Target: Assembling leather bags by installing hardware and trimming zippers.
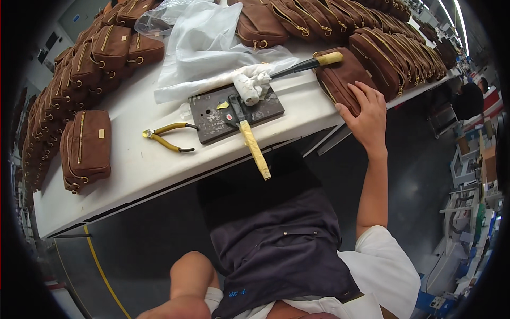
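Observation:
My right hand (365,110) curves over the near corner of a brown zippered bag (340,80) at the table's right edge, thumb on its side and fingers across its face. My left arm (192,274) is bent at the lower left, and its hand is out of the picture. Left of the bag lies a dark pitted block (210,119). A hammer with a yellow-wrapped handle (254,149) rests across it, the handle jutting past the table edge. Beside the block are yellow-handled pliers (169,139). A yellow-tipped dark rod (303,66) reaches onto the bag.
A single brown bag (90,146) stands at the left front of the white table (141,101). Stacked bags (74,74) fill the left side, and rows of bags (382,58) line the far right. Clear plastic (196,48) and crumpled white material (252,85) lie mid-table.

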`<state>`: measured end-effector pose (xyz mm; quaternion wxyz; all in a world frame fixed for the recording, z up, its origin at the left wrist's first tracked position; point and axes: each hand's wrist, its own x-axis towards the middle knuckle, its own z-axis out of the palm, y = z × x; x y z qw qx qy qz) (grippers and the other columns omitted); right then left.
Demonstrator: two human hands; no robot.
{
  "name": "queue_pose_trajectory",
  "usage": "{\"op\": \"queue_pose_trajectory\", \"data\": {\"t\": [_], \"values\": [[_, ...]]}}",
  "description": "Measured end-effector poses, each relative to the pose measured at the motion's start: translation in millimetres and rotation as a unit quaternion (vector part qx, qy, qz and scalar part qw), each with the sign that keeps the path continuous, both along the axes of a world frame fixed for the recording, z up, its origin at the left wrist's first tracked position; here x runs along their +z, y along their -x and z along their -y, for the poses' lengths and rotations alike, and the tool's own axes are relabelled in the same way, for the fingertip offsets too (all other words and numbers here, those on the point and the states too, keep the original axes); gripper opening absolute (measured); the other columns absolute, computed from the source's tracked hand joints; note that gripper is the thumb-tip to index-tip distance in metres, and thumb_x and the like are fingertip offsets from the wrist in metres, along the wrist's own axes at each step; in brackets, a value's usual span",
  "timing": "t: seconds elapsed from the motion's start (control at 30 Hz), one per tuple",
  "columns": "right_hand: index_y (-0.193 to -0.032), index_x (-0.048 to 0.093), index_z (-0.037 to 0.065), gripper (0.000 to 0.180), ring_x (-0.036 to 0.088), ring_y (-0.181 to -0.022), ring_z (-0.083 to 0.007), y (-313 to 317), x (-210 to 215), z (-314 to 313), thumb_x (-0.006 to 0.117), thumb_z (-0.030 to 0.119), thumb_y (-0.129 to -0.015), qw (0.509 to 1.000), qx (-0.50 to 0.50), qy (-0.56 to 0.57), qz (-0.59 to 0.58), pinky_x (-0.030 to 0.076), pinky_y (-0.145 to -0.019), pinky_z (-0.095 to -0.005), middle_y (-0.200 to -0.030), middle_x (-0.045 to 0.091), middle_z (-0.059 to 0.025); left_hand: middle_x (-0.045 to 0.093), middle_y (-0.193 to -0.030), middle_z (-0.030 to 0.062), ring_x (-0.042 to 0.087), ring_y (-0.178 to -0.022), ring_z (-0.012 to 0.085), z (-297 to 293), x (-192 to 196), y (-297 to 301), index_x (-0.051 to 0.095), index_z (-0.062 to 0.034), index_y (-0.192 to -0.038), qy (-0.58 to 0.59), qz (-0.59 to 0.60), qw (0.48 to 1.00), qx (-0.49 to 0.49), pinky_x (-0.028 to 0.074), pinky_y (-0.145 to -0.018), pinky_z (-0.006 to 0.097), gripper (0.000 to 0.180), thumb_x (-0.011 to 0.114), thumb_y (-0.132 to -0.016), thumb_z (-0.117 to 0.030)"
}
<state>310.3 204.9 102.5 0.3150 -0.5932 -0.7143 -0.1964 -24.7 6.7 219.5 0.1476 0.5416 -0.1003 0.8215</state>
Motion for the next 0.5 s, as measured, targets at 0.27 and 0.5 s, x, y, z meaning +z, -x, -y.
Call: {"op": "queue_pose_trajectory", "data": {"t": [0.27,0.5], "values": [[-0.095,0.075,0.006,0.013,0.059,-0.087,-0.025,-1,2,8,0.076,0.015,-0.085,0.997,0.013,-0.08,-0.01,0.05,-0.076,-0.0374,-0.089,0.063,-0.0043,0.059,-0.136,-0.0065,0.058,-0.11,0.0178,16,-35,-5,0.06,-0.0224,-0.135,0.038,-0.04,0.998,-0.012,0.056,-0.083,0.03,0.037,0.063,-0.098,-0.017],[-0.094,0.073,0.006,0.012,0.059,-0.076,-0.0274,-40,38,7,0.073,0.018,-0.091,0.993,-0.042,-0.086,-0.063,0.048,-0.069,-0.0387,-0.08,0.06,-0.0086,0.067,-0.095,0.0084,0.064,-0.087,0.0182,12,-73,-20,0.061,-0.0061,-0.091,0.211,-0.127,0.969,0.026,0.051,-0.071,0.031,0.01,0.071,-0.09,-0.007]]}}
